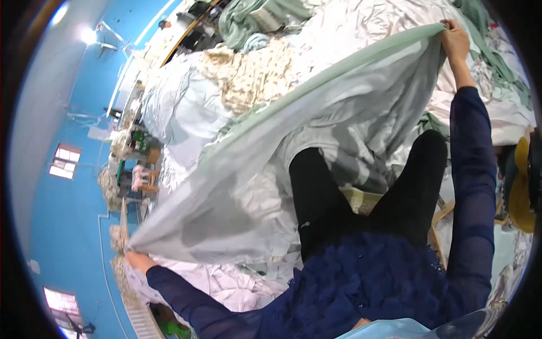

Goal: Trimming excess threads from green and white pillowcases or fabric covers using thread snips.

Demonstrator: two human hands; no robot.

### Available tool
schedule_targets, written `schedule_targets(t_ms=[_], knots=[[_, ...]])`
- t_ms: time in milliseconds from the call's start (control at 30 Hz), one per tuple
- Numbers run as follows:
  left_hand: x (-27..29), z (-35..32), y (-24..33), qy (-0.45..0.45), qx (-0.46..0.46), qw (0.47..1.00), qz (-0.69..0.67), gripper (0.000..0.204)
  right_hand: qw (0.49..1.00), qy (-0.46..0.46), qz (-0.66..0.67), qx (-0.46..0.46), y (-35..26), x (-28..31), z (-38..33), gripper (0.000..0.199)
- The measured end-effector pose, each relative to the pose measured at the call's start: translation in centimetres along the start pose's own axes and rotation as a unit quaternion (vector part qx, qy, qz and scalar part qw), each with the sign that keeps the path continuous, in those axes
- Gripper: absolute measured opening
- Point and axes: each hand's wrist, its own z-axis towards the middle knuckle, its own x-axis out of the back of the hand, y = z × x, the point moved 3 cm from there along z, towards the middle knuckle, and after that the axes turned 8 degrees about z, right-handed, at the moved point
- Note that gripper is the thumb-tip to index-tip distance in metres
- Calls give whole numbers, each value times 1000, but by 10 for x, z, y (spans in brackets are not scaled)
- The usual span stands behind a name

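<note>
A large pale grey-green cloth [243, 181] is stretched taut between my two widely spread arms. Out at the lower left, my left hand [139, 260] grips one corner of it, fingers closed. My right hand [455, 43], raised at the upper right, pinches the opposite end of the same edge. Between the hands the upper edge runs as a straight slanting line, with a greener strip along it towards the right. Below that edge the cloth hangs in loose folds over and around my knees. What lies beneath it is hidden.
Heaps of white fabric [361, 22] surround me, with a cream patterned pile [254, 73] ahead and pinkish-white cloth [220, 282] at lower left. Green fabric [240, 22] lies farther off. A small wooden stool [149, 179] stands left. Something yellow and rounded [522, 186] is close on my right.
</note>
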Motion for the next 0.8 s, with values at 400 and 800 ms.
schedule_targets(t_ms=[400,800], knots=[[-82,-105,-17,-10,-378,804,459,27,930,-120,209,-277,119,35,27,13],[-83,-106,-77,-139,-118,668,722,37,964,-211,86,-135,109,18,10,23]])
